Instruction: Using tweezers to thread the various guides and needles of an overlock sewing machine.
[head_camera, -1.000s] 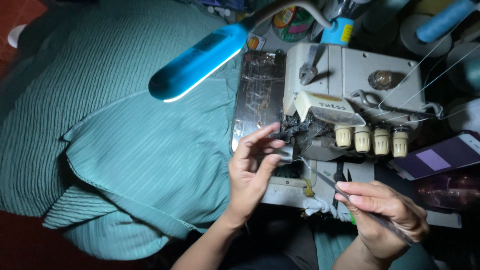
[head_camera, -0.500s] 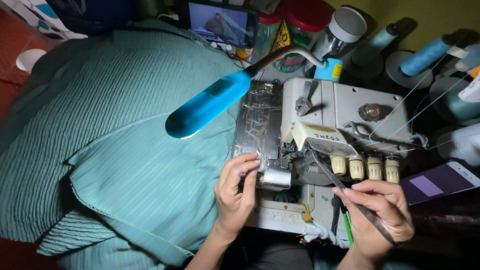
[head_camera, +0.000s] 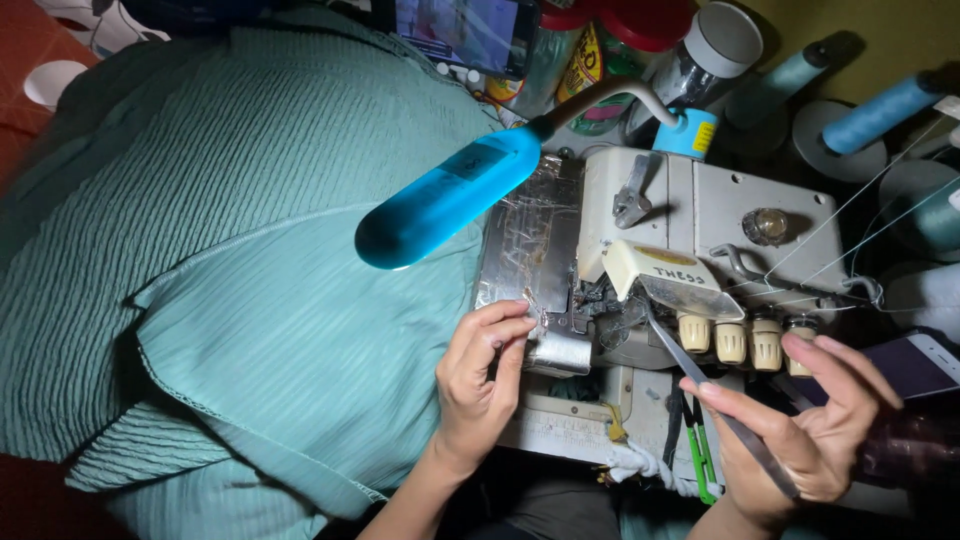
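A: Pinched between thumb and forefinger of the right hand, a pair of slim metal tweezers slants up and to the left, its tip reaching under the cream front cover of the overlock sewing machine. The other fingers spread loosely. The long angle presumably lets the tip reach the looper area without the hand blocking the view.

B: And the left hand?

A: Its fingertips curl onto the small shiny cover at the machine's left front, thumb and fingers closed lightly against its edge, seemingly steadying or holding it aside.

B: How does the machine look?

A: Off-white and worn, with a foil-like taped bed, four cream tension knobs along the front, and threads running right to teal thread cones. Whether thread sits in the tweezers is too dim to tell. A blue gooseneck lamp hangs over the teal ribbed fabric heaped on the left.
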